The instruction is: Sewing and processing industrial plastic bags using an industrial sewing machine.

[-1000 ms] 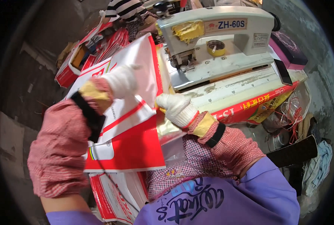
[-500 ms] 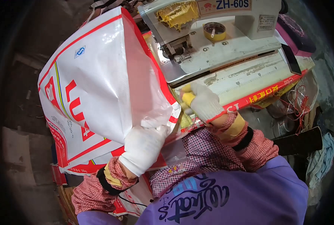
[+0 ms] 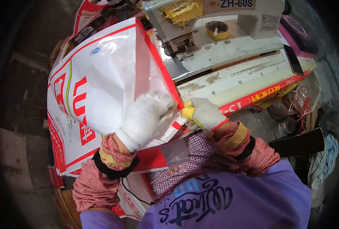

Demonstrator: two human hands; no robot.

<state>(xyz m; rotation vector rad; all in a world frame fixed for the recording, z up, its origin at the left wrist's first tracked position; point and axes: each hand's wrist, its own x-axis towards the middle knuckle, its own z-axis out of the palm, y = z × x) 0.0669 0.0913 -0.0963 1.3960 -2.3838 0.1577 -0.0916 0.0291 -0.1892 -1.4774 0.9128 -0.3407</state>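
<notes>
A large white woven plastic bag (image 3: 104,68) with red borders lies across my lap, its far edge up against the sewing machine (image 3: 215,45). My right hand (image 3: 204,114), in a white glove with yellow fingertips, pinches the bag's red edge at the near corner. Just left of it, my left hand (image 3: 144,120) in a white glove is over the bag, with its fingers curled toward the same red edge. Motion blurs those fingers, so their grip cannot be made out. Beside the machine's needle end runs the bag's open-looking side fold.
A roll of yellow tape (image 3: 217,30) sits on the machine bed. A dark phone-like slab (image 3: 293,60) lies at the bed's right end. Red thread (image 3: 301,105) hangs tangled at the right, above a dark board (image 3: 297,144) and a pale blue cloth (image 3: 325,160).
My left hand has moved up and right along the bag toward the red edge. My right hand has shifted slightly nearer and taken hold of that edge. The bag's top has dropped and moved right.
</notes>
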